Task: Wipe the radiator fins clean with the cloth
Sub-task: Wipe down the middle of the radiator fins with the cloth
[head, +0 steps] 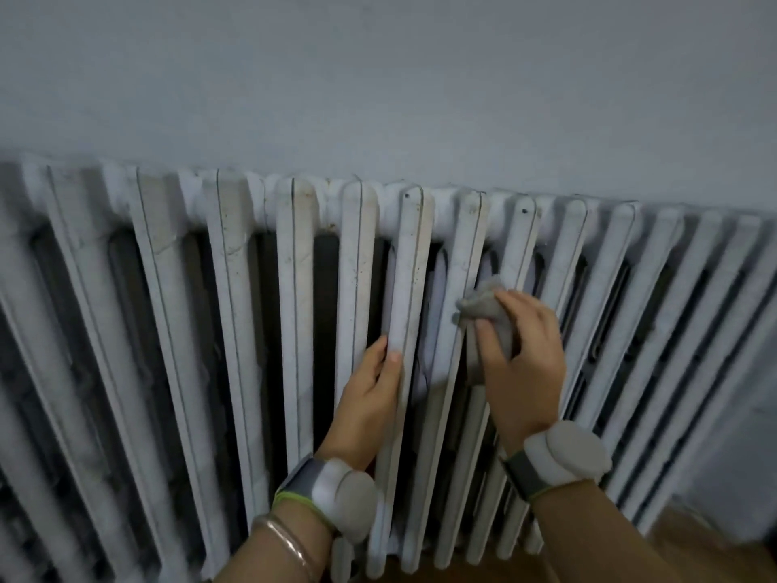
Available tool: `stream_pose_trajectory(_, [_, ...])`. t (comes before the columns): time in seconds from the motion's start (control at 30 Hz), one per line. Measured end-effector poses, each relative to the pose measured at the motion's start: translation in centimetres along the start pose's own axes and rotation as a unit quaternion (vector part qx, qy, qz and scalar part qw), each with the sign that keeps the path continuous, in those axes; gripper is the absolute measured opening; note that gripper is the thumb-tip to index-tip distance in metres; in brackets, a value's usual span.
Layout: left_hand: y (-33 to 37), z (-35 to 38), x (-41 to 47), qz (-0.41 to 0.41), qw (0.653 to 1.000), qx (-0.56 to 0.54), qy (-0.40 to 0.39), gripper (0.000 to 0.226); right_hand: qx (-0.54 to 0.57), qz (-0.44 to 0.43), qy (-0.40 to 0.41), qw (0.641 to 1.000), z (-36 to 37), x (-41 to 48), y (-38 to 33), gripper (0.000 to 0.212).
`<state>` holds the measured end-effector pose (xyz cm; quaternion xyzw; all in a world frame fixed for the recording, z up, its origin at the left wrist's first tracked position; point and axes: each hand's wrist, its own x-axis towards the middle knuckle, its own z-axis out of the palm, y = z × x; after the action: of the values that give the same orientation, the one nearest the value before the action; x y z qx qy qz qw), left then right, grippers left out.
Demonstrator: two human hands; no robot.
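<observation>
Crumpled grey cloth (483, 305), pinched in right hand (525, 363), meets a flat white radiator fin (469, 246); left hand (370, 389) seemingly grips another.

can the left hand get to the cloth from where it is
Probably yes: the left hand holds a fin close beside the cloth, nothing blocking; but the right hand grips the cloth.

Dim, flat light; soft blur, edges bowed.

Slots between the white painted metal radiator fins (296, 288) seem tight; pale grey wall (378, 77) close behind; front lies open.
</observation>
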<state>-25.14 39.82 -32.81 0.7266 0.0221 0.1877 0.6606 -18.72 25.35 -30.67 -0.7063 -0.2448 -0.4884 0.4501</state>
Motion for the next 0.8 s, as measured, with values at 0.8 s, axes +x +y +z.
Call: stream_pose_trajectory(0.8, [0.5,3.6,0.4,-0.036,0.991,-0.03,0.122,0.046,0.005,-0.044,-0.12,0.992,3.1,-1.9,4.3,0.04])
